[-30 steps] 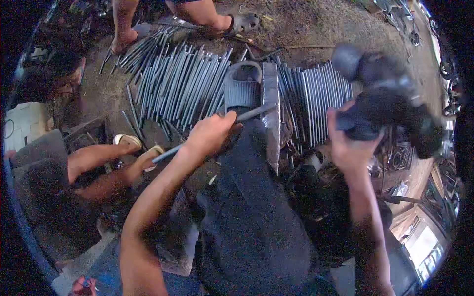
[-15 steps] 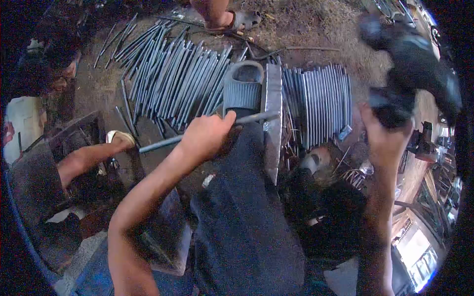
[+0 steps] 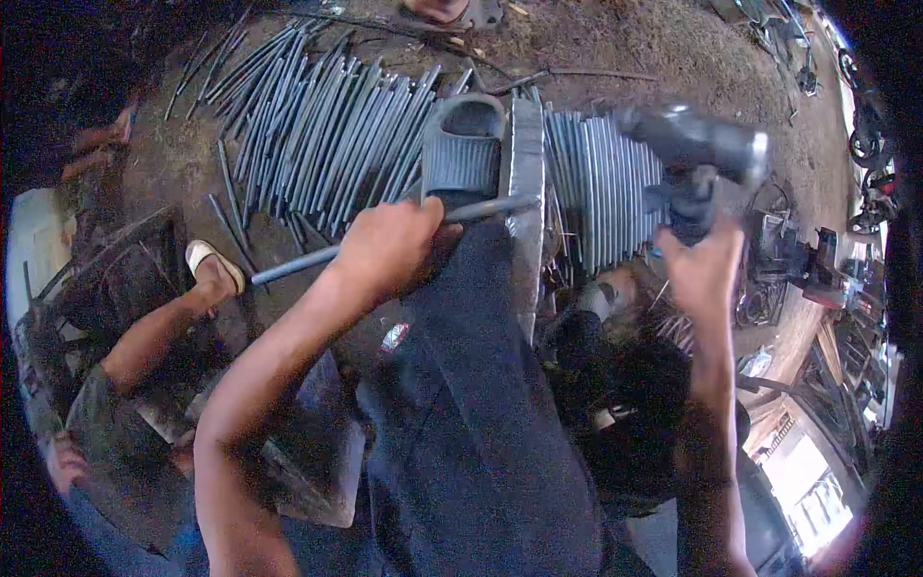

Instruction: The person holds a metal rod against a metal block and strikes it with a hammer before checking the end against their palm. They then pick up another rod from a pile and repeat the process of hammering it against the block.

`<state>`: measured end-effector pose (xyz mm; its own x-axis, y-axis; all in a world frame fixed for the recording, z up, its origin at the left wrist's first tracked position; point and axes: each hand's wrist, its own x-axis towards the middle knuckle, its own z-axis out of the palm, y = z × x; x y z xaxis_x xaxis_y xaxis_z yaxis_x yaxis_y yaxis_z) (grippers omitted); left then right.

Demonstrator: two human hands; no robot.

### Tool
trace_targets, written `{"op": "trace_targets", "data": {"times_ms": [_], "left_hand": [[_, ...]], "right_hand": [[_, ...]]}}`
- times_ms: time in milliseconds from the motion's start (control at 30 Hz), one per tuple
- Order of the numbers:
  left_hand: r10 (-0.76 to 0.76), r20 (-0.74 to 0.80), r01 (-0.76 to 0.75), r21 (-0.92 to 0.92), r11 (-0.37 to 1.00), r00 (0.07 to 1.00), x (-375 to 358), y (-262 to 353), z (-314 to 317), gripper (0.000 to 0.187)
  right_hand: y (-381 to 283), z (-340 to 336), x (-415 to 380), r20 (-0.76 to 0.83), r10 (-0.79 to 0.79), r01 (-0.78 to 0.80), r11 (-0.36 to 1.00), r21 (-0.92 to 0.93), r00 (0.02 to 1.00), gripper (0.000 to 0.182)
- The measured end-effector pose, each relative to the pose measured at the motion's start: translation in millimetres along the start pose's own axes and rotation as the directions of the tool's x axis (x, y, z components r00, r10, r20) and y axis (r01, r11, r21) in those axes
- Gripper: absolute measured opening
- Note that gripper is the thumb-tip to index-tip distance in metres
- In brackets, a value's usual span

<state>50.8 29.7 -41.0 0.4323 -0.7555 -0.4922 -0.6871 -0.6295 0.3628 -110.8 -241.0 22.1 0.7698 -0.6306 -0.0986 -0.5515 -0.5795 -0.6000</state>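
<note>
My left hand (image 3: pixel 389 245) is closed around a grey metal rod (image 3: pixel 298 264), which slants up to the right over my dark trouser leg (image 3: pixel 471 385). The rod's right end overlaps the edge of a long upright metal bar (image 3: pixel 524 163). A grey ribbed slide sandal (image 3: pixel 463 159) sits against that bar's left side. My right hand (image 3: pixel 707 269) is raised off to the right, gripping a dark tool (image 3: pixel 707 144) with a thick cylindrical head and a bright end. Motion blurs the tool, and I cannot tell its exact kind.
Many similar rods (image 3: pixel 332 144) lie fanned out on the dirt floor beyond my left hand. A second, neater row of rods (image 3: pixel 615 183) lies right of the bar. Another person's sandalled foot (image 3: pixel 216 269) is at the left. Machinery and scrap (image 3: pixel 827 279) stand at the far right.
My right hand and the dark tool have swung left, toward the metal bar. My left hand still holds the rod across the bar, and the view has shifted slightly.
</note>
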Motion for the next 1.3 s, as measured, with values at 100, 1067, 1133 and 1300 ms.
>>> {"op": "trace_targets", "data": {"times_ms": [100,1067,1133,1300], "left_hand": [[0.059,-0.065,-0.060,-0.010,0.998,0.996,1,-1,8,0.039],[0.039,-0.038,-0.034,0.116,0.993,0.999,-4,-4,11,0.022],[-0.010,-0.053,0.015,0.098,0.995,0.999,-3,-1,3,0.024],[0.036,-0.071,-0.030,0.080,0.996,0.997,0,0,-9,0.030]], "right_hand": [[5,-21,-11,-0.160,0.124,-0.071,0.951,0.302,0.979,0.037],[18,53,-40,0.223,0.050,-0.010,0.984,-0.177,0.974,0.038],[23,50,-39,0.182,0.078,-0.056,0.991,-0.123,0.980,0.037],[3,13,-13,-0.073,-0.094,0.090,0.995,-0.052,0.993,0.030]]}}
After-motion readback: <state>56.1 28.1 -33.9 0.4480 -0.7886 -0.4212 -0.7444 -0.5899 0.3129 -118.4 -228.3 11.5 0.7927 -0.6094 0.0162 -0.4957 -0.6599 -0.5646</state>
